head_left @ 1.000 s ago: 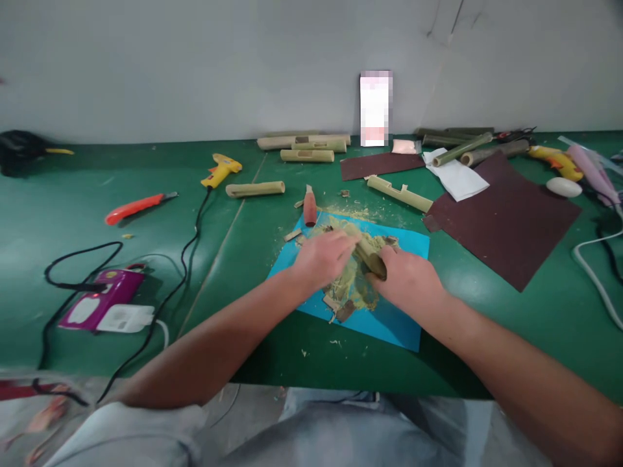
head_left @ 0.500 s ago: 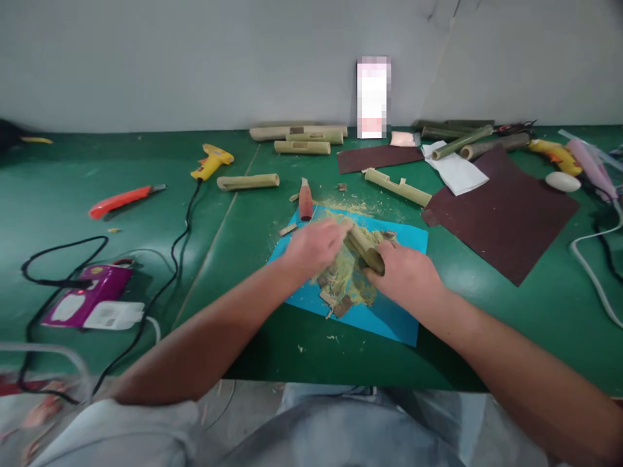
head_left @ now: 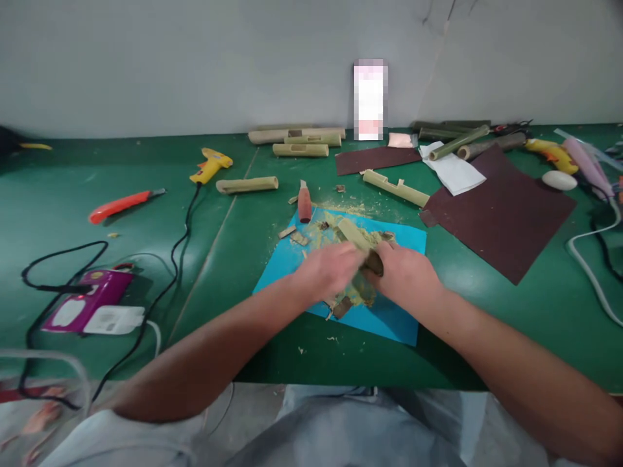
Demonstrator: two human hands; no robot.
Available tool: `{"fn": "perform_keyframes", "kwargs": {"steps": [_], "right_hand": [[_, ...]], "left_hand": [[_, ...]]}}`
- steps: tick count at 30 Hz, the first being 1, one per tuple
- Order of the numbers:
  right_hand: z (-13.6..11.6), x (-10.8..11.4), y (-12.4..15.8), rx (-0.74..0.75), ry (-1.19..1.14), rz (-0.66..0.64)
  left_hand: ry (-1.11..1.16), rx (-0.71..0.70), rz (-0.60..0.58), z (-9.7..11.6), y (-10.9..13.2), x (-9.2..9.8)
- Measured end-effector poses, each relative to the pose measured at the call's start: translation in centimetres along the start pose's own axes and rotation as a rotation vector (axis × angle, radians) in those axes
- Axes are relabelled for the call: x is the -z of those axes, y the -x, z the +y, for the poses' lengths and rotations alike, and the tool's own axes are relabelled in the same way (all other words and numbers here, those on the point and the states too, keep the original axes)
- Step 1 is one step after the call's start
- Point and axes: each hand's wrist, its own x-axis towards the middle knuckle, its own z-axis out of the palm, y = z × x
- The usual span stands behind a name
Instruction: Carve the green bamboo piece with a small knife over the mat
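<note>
A short bamboo piece (head_left: 353, 235) is tilted over a blue sheet (head_left: 394, 324) strewn with yellowish dust and shavings. My right hand (head_left: 402, 269) grips its near end, fingers wrapped round it. My left hand (head_left: 335, 269) is closed at the near left side of the bamboo, its fingers pressed together and slightly blurred; what they pinch is too small to make out. Beyond the sheet's top left corner lies a red-handled blade (head_left: 304, 202). Brown scraps (head_left: 342, 307) rest on the sheet below my left hand.
Bamboo pieces (head_left: 300, 150) lie along the wall, near a phone (head_left: 370, 97). To the right are brown sheets (head_left: 506, 214) and white paper (head_left: 455, 170). Leftward are a yellow glue gun (head_left: 210, 166), a red cutter (head_left: 121, 206) and a purple power strip (head_left: 95, 295) with cables.
My left hand has moved down and right along the bamboo, from its far end towards its near end. The blue sheet's left part shows more. My right hand keeps its grip.
</note>
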Motion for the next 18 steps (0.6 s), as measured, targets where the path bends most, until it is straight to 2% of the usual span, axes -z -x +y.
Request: {"fn": "perform_keyframes", "kwargs": {"steps": [1, 3, 4, 7, 9, 11, 12, 16, 18], "right_hand": [[0.0, 0.0, 0.0, -0.001, -0.003, 0.009], [0.0, 0.0, 0.0, -0.004, -0.007, 0.013], [0.0, 0.0, 0.0, -0.006, -0.007, 0.007], [0.1, -0.1, 0.0, 0.002, -0.008, -0.008], [0.1, 0.0, 0.0, -0.003, -0.013, 0.002], [0.0, 0.1, 0.0, -0.012, -0.008, 0.007], [-0.1, 0.1, 0.0, -0.013, 0.002, 0.004], [-0.3, 0.4, 0.2, 0.020, 0.054, -0.014], [-0.3, 0.4, 0.3, 0.030, 0.055, 0.008]], "left_hand": [[0.004, -0.019, 0.022, -0.1, 0.0, 0.1], [-0.048, 0.043, 0.112, -0.1, -0.1, 0.2], [-0.063, 0.023, 0.095, 0.1, -0.1, 0.3], [-0.037, -0.108, -0.103, 0.9, 0.0, 0.3], [-0.069, -0.095, -0.090, 0.8, 0.0, 0.3], [-0.117, -0.037, 0.019, 0.2, -0.2, 0.3], [-0.128, -0.005, 0.036, -0.1, -0.3, 0.3], [-0.144, -0.042, -0.034, 0.0, -0.2, 0.2], [-0.145, -0.068, -0.029, 0.5, -0.1, 0.1]]}}
